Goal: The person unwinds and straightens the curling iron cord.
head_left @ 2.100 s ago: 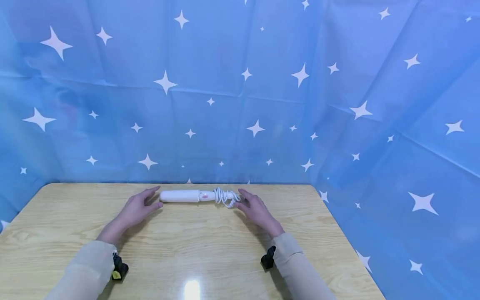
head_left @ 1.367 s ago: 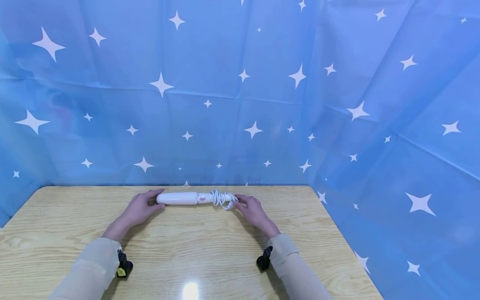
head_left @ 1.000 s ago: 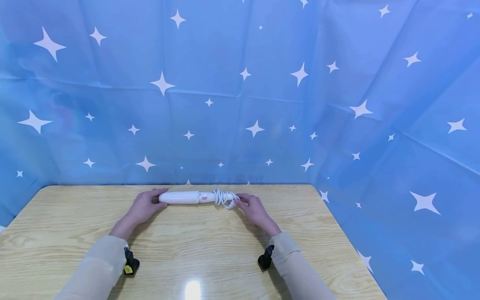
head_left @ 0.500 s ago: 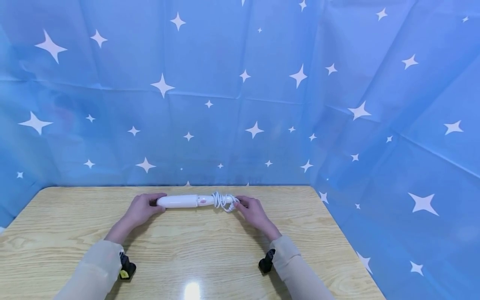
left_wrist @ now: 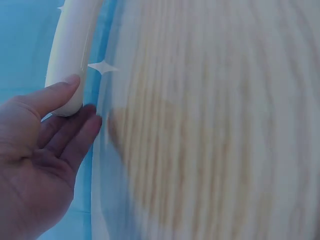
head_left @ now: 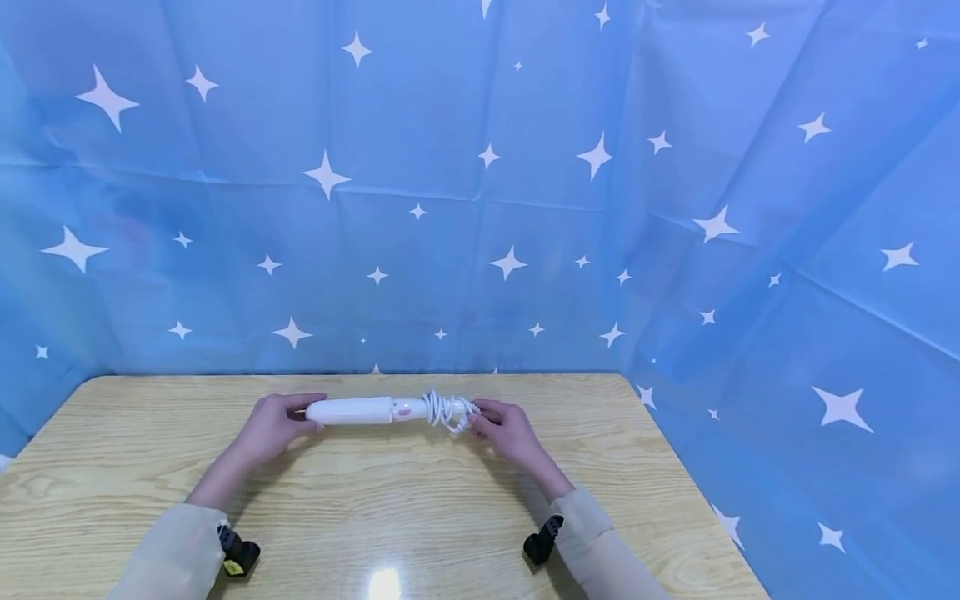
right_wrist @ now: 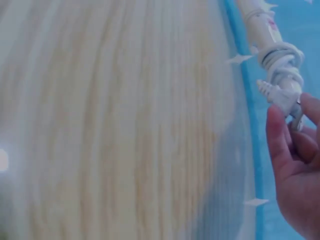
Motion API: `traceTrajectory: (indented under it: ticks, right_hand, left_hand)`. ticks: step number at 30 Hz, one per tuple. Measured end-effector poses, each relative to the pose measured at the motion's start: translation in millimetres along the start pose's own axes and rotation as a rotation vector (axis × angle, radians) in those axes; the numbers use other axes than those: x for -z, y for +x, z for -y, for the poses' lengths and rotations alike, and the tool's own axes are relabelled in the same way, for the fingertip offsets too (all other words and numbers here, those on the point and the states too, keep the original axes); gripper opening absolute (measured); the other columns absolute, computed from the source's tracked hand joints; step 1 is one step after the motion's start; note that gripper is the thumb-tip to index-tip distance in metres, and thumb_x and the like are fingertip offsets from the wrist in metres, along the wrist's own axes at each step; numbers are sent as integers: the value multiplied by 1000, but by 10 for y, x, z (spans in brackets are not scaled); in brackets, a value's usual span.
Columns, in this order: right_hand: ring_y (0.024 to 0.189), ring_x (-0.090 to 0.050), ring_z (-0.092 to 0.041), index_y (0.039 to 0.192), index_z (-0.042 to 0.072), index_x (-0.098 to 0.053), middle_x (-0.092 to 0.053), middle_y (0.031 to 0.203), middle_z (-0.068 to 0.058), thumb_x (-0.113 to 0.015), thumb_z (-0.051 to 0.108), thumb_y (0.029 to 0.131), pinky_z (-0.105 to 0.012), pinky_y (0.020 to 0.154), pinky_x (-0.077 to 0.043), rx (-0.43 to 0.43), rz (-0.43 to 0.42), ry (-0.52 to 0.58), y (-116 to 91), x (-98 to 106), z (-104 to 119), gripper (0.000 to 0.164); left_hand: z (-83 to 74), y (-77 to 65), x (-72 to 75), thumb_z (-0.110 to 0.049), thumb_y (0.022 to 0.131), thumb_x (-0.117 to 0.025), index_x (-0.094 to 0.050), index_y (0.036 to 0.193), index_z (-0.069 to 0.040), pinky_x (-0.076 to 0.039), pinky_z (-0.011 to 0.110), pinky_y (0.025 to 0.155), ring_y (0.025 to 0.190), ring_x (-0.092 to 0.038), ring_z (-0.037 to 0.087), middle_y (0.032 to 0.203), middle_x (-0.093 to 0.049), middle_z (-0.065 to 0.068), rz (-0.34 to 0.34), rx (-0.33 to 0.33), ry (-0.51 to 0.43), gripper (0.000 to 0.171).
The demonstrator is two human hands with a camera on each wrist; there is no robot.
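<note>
A white curling iron (head_left: 349, 411), with a long smooth cover over its barrel and a pink mark on its handle, lies lengthwise between both hands. My left hand (head_left: 272, 425) pinches the rounded barrel end, thumb on the near side and fingers beneath, as the left wrist view shows. At the other end, my right hand (head_left: 512, 432) grips the tail of the handle between thumb and fingers. The white cord (head_left: 442, 408) is wound in loops around the handle. Its plug (right_wrist: 284, 97) sits right at the right fingertips. The curling iron is held just above the tabletop.
The pale wooden table (head_left: 390, 500) has rounded far corners. Behind it and along the right side hangs a blue cloth (head_left: 450, 292) with white stars. A black wrist camera (head_left: 238, 552) is on the left wrist, another (head_left: 543, 542) on the right.
Both hands closed in on the curling iron's ends and took hold of it. It has since come up off the table and slightly toward me and to the left.
</note>
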State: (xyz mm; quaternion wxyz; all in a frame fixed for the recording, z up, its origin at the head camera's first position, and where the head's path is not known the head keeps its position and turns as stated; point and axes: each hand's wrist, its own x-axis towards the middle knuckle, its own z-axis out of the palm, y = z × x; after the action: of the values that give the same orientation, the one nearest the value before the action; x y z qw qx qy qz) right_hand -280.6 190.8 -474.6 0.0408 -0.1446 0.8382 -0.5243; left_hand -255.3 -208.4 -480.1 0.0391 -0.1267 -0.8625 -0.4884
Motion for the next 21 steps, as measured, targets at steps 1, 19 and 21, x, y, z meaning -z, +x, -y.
traceTrajectory:
  ticks: [1, 19, 21]
  right_hand:
    - [86, -72, -27, 135, -7, -61, -75, 104, -17, -65, 15, 103, -33, 73, -67, -9, -4, 32, -12, -1, 12, 39]
    - [81, -70, -15, 137, -8, -60, -74, 110, -21, -70, 10, 98, -61, 87, -61, -49, -5, 221, -239, 161, 304, 44]
    - [84, -71, -17, 138, -7, -59, -74, 111, -20, -71, 12, 99, -62, 89, -59, -58, -3, 242, -277, 170, 341, 45]
  left_hand:
    - [-14, -10, 1, 0, 87, -80, -62, 133, 9, -66, 28, 75, 100, -72, 36, 123, -66, 32, -2, 13, -22, 51]
    - [-268, -181, 115, -4, 87, -81, -56, 139, 8, -64, 30, 88, 117, -65, 39, 137, -57, 31, -31, 106, -352, 58]
    - [-279, -213, 127, -5, 87, -82, -57, 137, 9, -64, 31, 88, 114, -67, 36, 136, -57, 30, -22, 100, -367, 57]
